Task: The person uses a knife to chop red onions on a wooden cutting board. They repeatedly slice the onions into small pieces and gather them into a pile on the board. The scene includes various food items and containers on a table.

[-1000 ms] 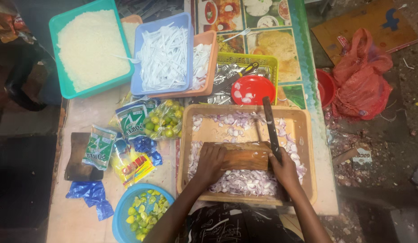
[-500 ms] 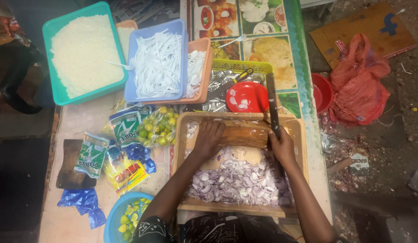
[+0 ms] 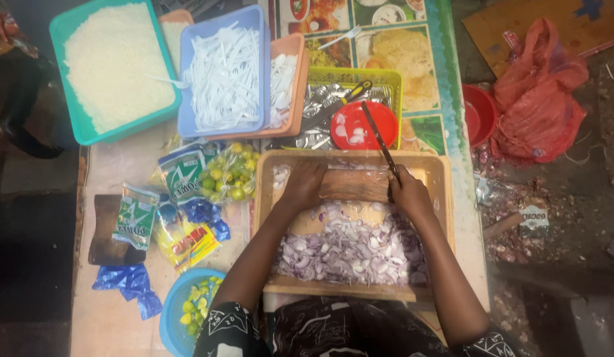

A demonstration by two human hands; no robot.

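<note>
In the wooden tray (image 3: 439,198) a large heap of chopped red onion (image 3: 350,248) already lies near the person, while the left hand (image 3: 302,187) presses flat on the small chopping board (image 3: 353,185) and the right hand (image 3: 407,193) grips the knife (image 3: 380,142).

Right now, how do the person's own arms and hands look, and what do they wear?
Both forearms are bare. The left hand and the right hand wear no gloves, and no ring, watch or bracelet can be made out. At the upper arms begin short sleeves of a black garment with a thin white line pattern.
</note>
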